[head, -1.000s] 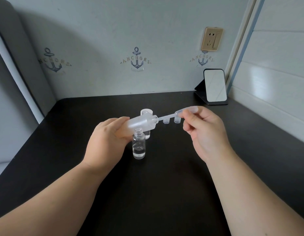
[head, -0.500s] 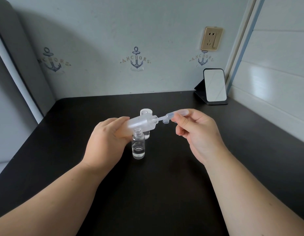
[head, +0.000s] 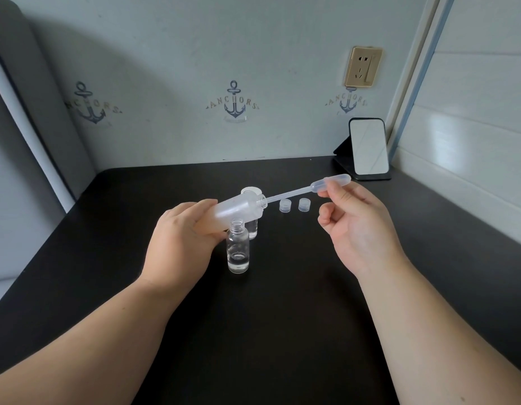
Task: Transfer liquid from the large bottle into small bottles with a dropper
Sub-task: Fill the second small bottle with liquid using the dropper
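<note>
My left hand point(head: 180, 244) grips the frosted large bottle point(head: 235, 211), tilted almost flat with its open mouth pointing right. My right hand point(head: 361, 229) pinches the bulb of a clear plastic dropper point(head: 311, 190); the dropper's thin tip sits at the bottle's mouth. Just below the large bottle stands an open small glass bottle point(head: 238, 252) with a little clear liquid at its bottom. A second small bottle point(head: 253, 229) stands behind it, mostly hidden by the large bottle.
Two small clear caps point(head: 285, 206) point(head: 303, 204) lie on the black table point(head: 282, 317) right of the bottles. A white round cap point(head: 250, 190) peeks out behind the large bottle. A small standing mirror point(head: 368, 149) is at the back right corner.
My right hand has drawn the dropper back to the right, so more of its stem shows outside the large bottle's mouth. The left hand and the bottles have stayed put.
</note>
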